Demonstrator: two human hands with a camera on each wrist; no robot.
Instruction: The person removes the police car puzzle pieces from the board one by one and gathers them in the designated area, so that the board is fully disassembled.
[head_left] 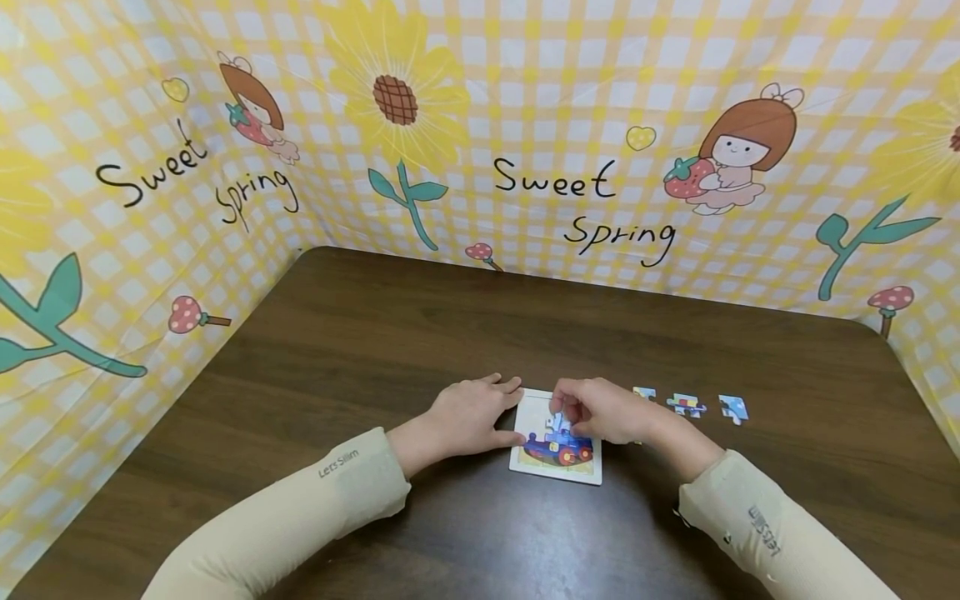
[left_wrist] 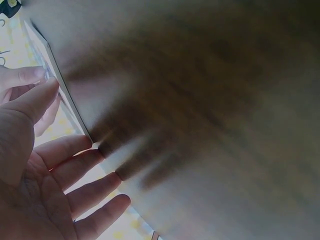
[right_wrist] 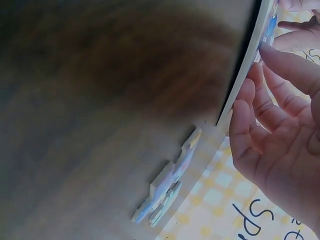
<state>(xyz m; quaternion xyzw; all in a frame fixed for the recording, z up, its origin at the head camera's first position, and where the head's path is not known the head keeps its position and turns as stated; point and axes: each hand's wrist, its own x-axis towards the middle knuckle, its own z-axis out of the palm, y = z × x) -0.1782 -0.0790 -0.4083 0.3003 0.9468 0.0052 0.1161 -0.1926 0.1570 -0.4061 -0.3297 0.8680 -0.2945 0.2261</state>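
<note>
A small jigsaw tray point(head_left: 557, 477) with a pale border lies on the table, partly filled with a picture of a blue train point(head_left: 553, 451). My left hand point(head_left: 468, 417) rests at its left side, fingers extended along the edge and the thumb over the border. Over the upper right of the tray, the curled fingers of my right hand point(head_left: 603, 410) pinch a light-blue jigsaw piece point(head_left: 557, 424) against the picture. That hand covers much of the tray's right side. In the left wrist view the left fingers point(left_wrist: 75, 155) touch the tray's edge.
To the right of the tray lie several loose jigsaw pieces, among them a multicoloured one point(head_left: 686, 405) and a light-blue one point(head_left: 733, 407). Another point(head_left: 644, 392) is partly behind the right hand. A yellow checked cloth point(head_left: 480, 150) stands around the dark wooden table point(head_left: 420, 325).
</note>
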